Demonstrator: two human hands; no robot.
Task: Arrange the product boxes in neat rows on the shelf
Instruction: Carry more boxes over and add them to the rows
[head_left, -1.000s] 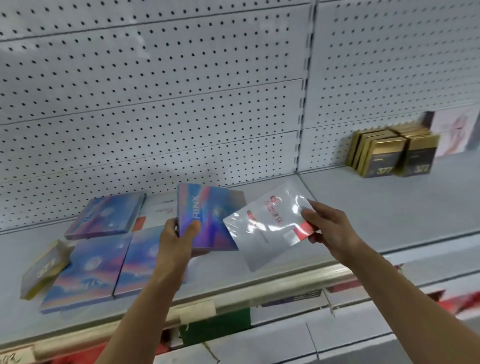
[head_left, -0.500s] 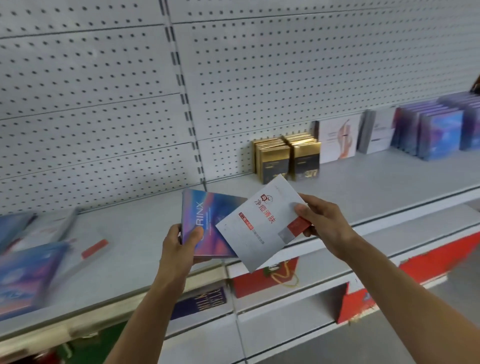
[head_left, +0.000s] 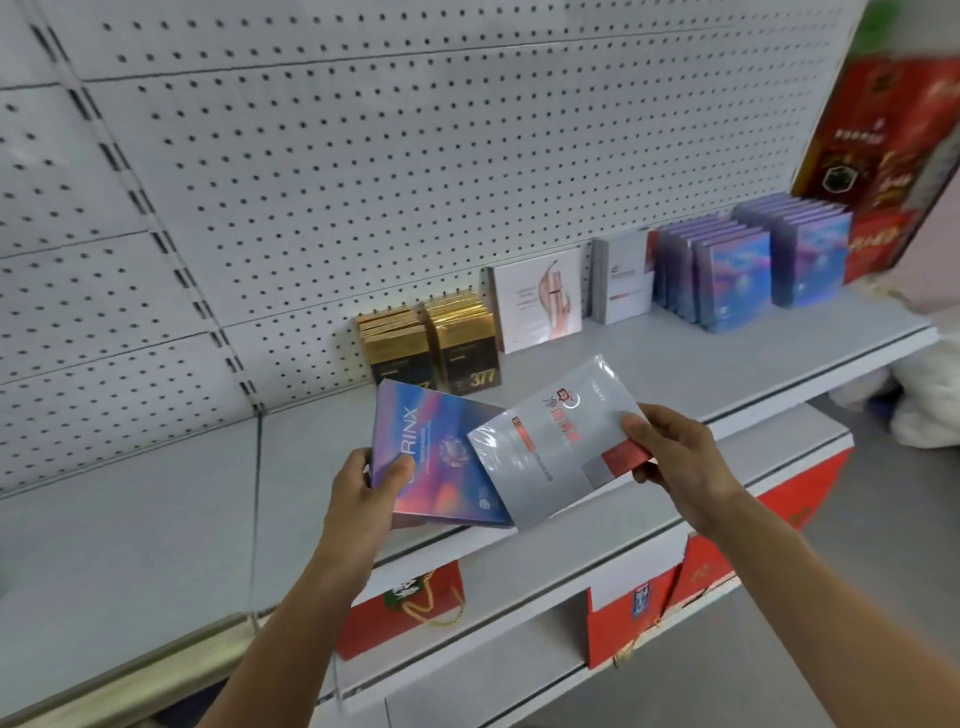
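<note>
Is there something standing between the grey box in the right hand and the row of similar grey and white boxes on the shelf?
Nothing visible blocks it. The right hand holds the grey box above the shelf, and the bare shelf surface runs from there to the grey-white row. The gold boxes stand to the left, off that path.
</note>
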